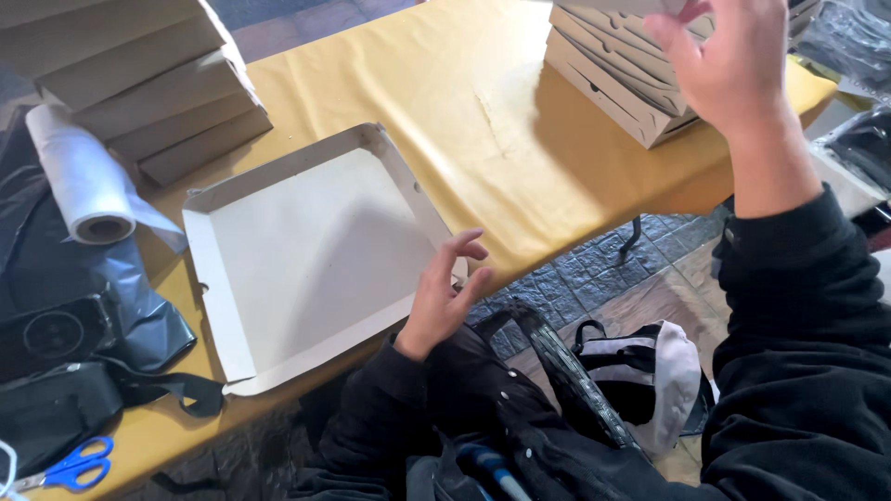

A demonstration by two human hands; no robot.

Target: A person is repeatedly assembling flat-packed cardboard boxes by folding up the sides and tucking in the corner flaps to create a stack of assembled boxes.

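A flat cardboard box tray (306, 250) with raised side flaps lies open on the yellow-covered table (483, 102). My left hand (444, 295) hovers at its near right corner, fingers spread, holding nothing. My right hand (729, 60) is raised at the top right, fingers apart, touching the top of a stack of folded cardboard boxes (613, 70). Whether it grips anything is not clear.
Another stack of closed boxes (139, 79) stands at the back left, beside a roll of clear plastic film (83, 181). Black bags and straps (65, 343) and blue-handled scissors (70, 466) lie at the left edge. A grey-and-white backpack (650, 371) sits on the tiled floor.
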